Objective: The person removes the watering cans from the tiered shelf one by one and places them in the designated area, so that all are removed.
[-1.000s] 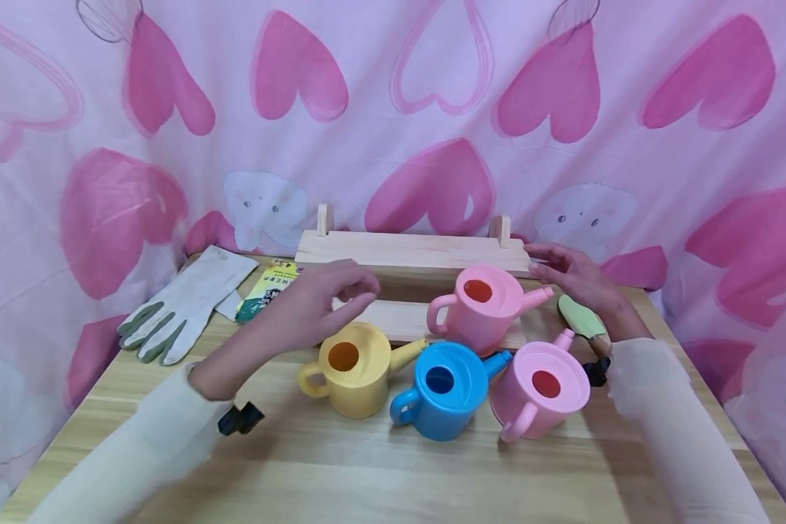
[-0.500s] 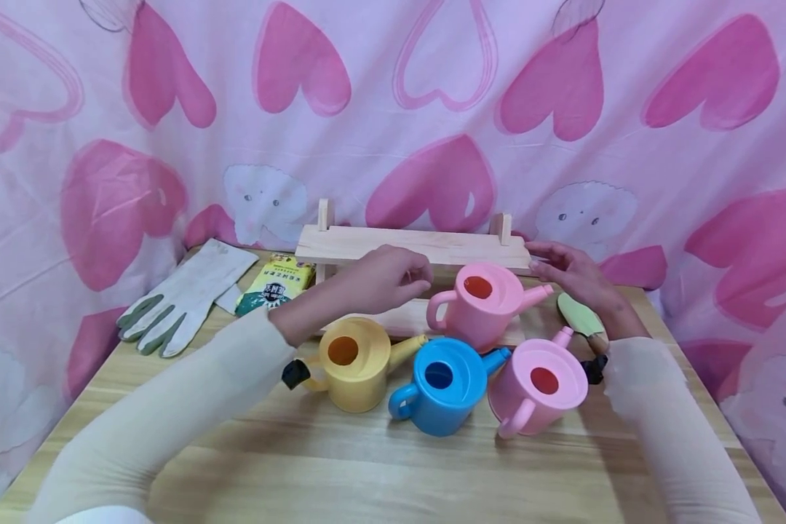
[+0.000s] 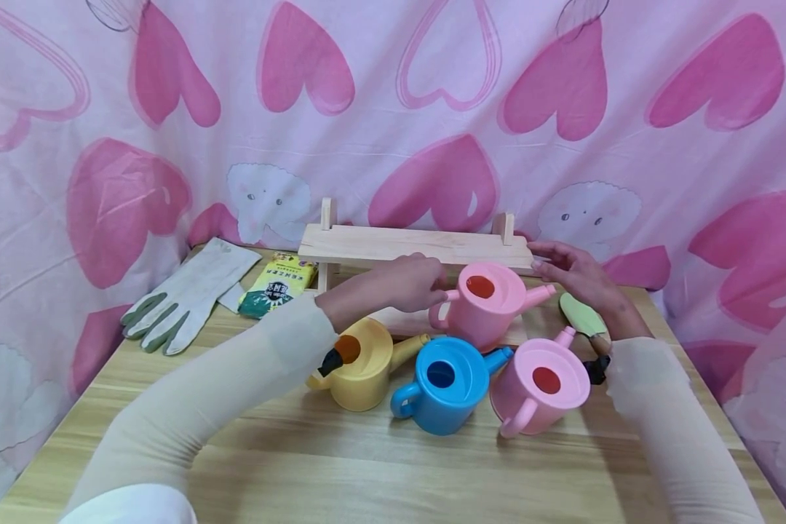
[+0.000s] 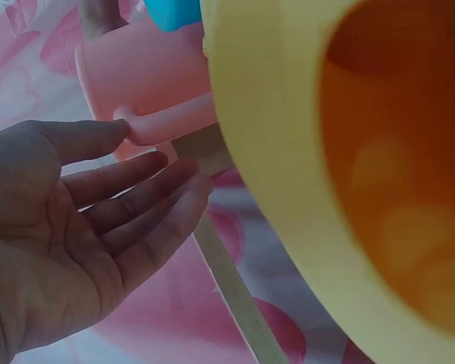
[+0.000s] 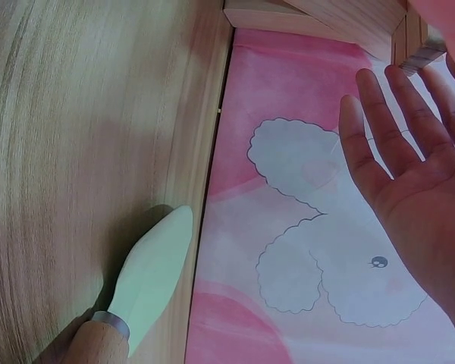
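Observation:
My left hand (image 3: 414, 282) is at the handle of the rear pink watering can (image 3: 491, 306), which stands by the wooden shelf (image 3: 419, 246). In the left wrist view the thumb meets or nearly meets that handle (image 4: 167, 121), while the other fingers (image 4: 136, 205) stay loosely extended, not wrapped round it. At the shelf's right end is my right hand (image 3: 576, 276), fingers extended; in the right wrist view the fingertips reach the wood, though firm contact is hard to tell. A yellow watering can (image 3: 363, 375), a blue one (image 3: 448, 389) and another pink one (image 3: 540, 386) stand in front.
White-and-green gloves (image 3: 190, 291) and a yellow-green packet (image 3: 278, 284) lie at the left. Behind the right hand's wrist rests a pale green trowel (image 3: 579, 314) with a wooden handle. A pink heart-patterned curtain (image 3: 393, 109) hangs behind the table (image 3: 340, 473).
My left hand has moved right, from above the yellow watering can to the rear pink can's handle. The right hand and the watering cans have kept their places.

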`<state>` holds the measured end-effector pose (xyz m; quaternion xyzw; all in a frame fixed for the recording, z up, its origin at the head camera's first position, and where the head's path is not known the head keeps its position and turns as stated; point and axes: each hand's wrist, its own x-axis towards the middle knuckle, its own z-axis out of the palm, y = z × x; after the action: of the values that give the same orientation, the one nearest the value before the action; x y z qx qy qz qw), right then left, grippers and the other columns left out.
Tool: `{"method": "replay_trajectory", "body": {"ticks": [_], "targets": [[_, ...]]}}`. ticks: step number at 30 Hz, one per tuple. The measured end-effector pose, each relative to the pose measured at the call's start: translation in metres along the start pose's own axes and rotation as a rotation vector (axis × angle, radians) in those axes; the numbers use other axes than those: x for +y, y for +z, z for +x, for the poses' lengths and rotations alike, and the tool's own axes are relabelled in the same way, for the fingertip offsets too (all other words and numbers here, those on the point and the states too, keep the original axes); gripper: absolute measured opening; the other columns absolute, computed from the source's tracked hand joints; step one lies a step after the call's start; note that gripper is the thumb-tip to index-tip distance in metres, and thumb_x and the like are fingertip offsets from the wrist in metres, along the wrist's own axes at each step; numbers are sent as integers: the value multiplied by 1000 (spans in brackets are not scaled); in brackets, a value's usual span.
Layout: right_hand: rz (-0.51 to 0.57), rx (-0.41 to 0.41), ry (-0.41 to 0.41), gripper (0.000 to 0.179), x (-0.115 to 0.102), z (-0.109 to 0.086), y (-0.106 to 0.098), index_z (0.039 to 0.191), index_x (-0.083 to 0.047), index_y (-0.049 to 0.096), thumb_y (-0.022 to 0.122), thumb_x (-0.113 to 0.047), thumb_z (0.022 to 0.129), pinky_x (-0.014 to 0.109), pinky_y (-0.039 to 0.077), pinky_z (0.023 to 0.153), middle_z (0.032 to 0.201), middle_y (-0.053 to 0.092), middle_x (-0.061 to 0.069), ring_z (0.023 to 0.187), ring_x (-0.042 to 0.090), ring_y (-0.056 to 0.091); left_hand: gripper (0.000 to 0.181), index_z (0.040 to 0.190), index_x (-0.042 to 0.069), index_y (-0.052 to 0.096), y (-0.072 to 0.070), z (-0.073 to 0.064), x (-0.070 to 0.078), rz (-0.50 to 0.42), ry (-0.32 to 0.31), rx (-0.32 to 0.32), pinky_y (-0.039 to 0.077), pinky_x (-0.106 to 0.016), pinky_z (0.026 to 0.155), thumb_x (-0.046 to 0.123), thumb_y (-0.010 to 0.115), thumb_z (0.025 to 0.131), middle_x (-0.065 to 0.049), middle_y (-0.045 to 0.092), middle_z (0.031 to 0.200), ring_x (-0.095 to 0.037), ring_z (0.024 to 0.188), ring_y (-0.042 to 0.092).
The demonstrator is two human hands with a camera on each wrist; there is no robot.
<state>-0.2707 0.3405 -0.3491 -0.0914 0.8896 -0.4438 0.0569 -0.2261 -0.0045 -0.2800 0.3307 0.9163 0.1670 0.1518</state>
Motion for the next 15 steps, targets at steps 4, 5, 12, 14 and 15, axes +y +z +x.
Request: {"method": "replay_trajectory", "body": {"ticks": [4, 5, 12, 14, 15], "targets": [[-19, 3, -2, 61, -1, 0, -1, 154, -14, 47, 63, -42, 102, 37, 47, 100, 145, 53, 14, 125, 28, 51, 23, 115, 10, 73, 0, 2, 1, -6, 4, -10, 53, -24, 60, 28, 66, 103, -2, 66, 82, -18, 73, 60], [-22, 3, -4, 61, -1, 0, -1, 154, -14, 47, 63, -42, 103, 33, 47, 98, 145, 53, 13, 124, 27, 51, 22, 114, 9, 73, 0, 2, 1, -12, 4, -14, 53, -24, 60, 28, 66, 103, -3, 66, 81, -18, 72, 59], [-22, 7, -17, 58, 0, 1, -2, 152, -14, 49, 64, -40, 103, 20, 49, 88, 143, 55, 14, 121, 26, 52, 15, 103, 9, 72, 1, 3, 3, -32, -1, -40, 50, -24, 57, 23, 65, 103, -5, 62, 76, -18, 68, 56], [-25, 6, -12, 59, 0, 1, -1, 153, -14, 49, 63, -41, 103, 22, 49, 90, 143, 54, 13, 122, 25, 52, 15, 104, 8, 71, 2, 3, 3, -33, -8, -45, 49, -24, 57, 22, 66, 102, -5, 62, 76, -18, 69, 55], [-26, 6, -10, 59, 0, 1, -1, 153, -14, 48, 63, -41, 103, 24, 49, 92, 144, 54, 13, 122, 26, 52, 16, 105, 7, 71, 2, 4, 4, -32, -16, -49, 49, -24, 57, 22, 66, 102, -5, 62, 77, -18, 69, 55]]}}
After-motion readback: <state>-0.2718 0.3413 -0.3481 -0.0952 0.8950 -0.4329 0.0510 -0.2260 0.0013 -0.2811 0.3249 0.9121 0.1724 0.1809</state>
